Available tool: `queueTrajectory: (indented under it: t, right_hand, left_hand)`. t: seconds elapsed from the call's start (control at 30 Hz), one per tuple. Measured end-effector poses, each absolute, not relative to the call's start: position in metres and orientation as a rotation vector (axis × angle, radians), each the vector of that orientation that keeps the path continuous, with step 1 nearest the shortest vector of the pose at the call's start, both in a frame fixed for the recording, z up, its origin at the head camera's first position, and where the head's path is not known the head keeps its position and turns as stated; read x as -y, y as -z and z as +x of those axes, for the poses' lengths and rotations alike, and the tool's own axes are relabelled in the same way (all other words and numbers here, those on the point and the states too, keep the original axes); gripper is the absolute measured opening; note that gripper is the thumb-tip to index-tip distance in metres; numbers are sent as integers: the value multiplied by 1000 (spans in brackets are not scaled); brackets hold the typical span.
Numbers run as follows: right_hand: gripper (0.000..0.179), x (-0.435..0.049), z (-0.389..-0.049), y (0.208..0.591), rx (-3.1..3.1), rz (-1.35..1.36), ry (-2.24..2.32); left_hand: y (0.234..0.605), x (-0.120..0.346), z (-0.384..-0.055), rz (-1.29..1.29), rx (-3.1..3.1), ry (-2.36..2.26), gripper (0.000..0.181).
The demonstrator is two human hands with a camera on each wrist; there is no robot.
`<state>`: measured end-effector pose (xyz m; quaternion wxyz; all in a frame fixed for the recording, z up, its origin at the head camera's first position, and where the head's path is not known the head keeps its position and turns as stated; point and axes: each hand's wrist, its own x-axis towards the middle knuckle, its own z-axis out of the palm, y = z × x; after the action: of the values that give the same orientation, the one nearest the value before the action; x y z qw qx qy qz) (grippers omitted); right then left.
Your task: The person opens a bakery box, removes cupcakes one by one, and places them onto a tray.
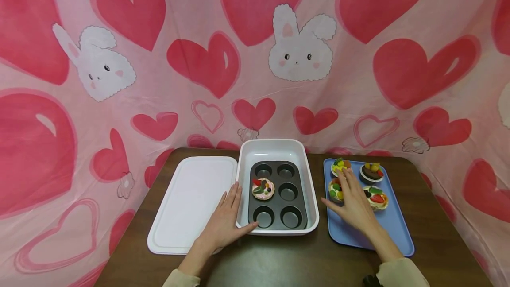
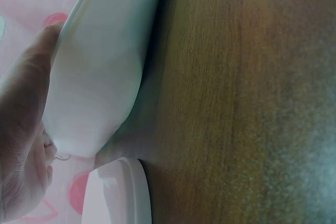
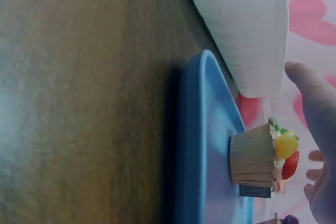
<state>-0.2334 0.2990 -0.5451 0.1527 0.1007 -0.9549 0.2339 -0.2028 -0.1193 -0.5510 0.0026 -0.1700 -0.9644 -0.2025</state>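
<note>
My left hand (image 1: 226, 222) rests with straight fingers on the near left corner of a white rectangular tub (image 1: 313, 189). Inside the tub lies a dark muffin tin (image 1: 277, 205), and one fruit-topped cupcake (image 1: 263, 189) sits in its middle left cup. Over a blue tray (image 1: 360, 234) hovers my right hand (image 1: 354, 205), fingers spread and holding nothing. Around it on the tray stand several cupcakes: a yellow-topped one (image 1: 338, 165), a chocolate one (image 1: 371, 173), one with strawberry (image 1: 376, 198) and one with green fruit (image 1: 335, 191). In the right wrist view a paper-cased cupcake (image 3: 253, 155) stands below the fingers.
A flat white lid (image 1: 191, 203) lies left of the tub on the brown wooden table (image 1: 271, 262). Behind the table hangs a pink cloth (image 1: 255, 87) with hearts and rabbits.
</note>
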Motion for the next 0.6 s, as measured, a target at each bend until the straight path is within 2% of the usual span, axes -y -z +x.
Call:
queueTrajectory:
  t: [0.6]
  right_hand:
    - [99,-274,-235,529,2793,525,-434]
  left_hand:
    - [553,120,-203,-541,3008,633,123]
